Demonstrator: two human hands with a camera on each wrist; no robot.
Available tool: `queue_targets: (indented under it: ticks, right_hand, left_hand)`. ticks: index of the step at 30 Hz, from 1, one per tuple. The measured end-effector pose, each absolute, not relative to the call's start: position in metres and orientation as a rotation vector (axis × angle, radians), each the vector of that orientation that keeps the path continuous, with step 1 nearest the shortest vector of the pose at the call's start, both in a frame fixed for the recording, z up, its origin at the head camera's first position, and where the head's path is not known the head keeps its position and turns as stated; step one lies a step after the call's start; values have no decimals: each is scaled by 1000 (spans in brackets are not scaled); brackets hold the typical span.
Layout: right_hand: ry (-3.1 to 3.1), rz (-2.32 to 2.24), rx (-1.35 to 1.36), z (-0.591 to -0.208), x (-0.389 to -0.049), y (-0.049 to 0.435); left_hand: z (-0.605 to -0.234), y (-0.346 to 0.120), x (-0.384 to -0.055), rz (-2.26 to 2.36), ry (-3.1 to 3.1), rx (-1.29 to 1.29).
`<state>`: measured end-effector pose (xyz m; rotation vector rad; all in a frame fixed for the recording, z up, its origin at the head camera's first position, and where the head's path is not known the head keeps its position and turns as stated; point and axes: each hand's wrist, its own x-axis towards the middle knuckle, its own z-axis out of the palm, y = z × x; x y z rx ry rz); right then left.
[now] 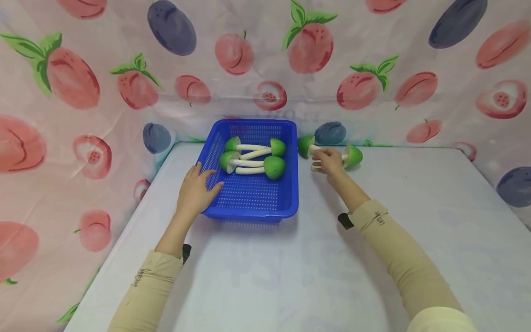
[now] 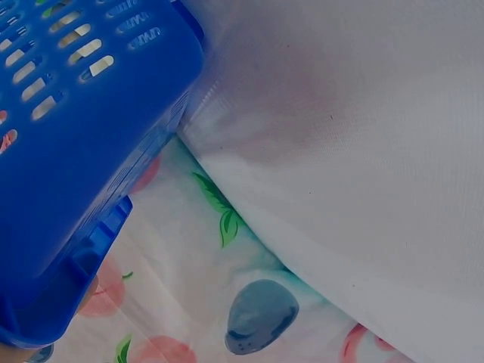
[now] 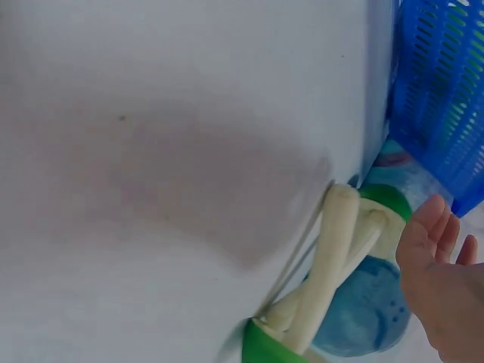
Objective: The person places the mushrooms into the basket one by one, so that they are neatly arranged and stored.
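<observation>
Several toy mushrooms (image 1: 275,167) with green caps and white stems lie in a blue plastic basket (image 1: 249,214), caps at both ends. My left hand (image 1: 195,191) rests at the basket's left rim, fingers spread, with thumb and index finger reaching over the inside. Two more mushrooms (image 1: 353,157) lie to the right of the basket, their stems crossed in the right wrist view. Over these stems is my right hand (image 1: 330,162), partly covering them in the head view. From the right wrist, the hand (image 3: 446,280) appears beside the mushrooms, its fingers loosely bent and gripping nothing.
The basket stands on a white table (image 1: 332,276) near its back edge. Behind and to the left hangs a fruit-printed cloth (image 1: 265,55). The basket's right wall (image 3: 439,98) stands close to the loose mushrooms and the right hand.
</observation>
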<state>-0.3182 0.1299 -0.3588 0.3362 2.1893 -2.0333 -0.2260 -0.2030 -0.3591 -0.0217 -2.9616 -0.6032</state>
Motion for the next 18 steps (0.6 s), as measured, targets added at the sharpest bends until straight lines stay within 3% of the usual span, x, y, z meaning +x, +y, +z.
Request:
queue_targets:
  ticks: [5, 8, 13, 15, 18]
  right_hand:
    - [1868, -2123, 467, -371, -328, 143]
    - [1636, -2189, 544, -402, -356, 159]
    - [1208, -2324, 570, -486, -422, 201]
    - [1099, -2347, 639, -496, -430, 207]
    - [1043, -2346, 836, -468, -411, 194]
  left_hand:
    - [-360, -203, -225, -608, -2968, -17]
    - [-360, -203, -225, -605, -2968, -20]
    - [-360, -203, -226, -588, -2956, -33]
    - [-360, -203, -227, -584, -2951, -38]
    - [-359, -203, -228, -589, -2946, -41]
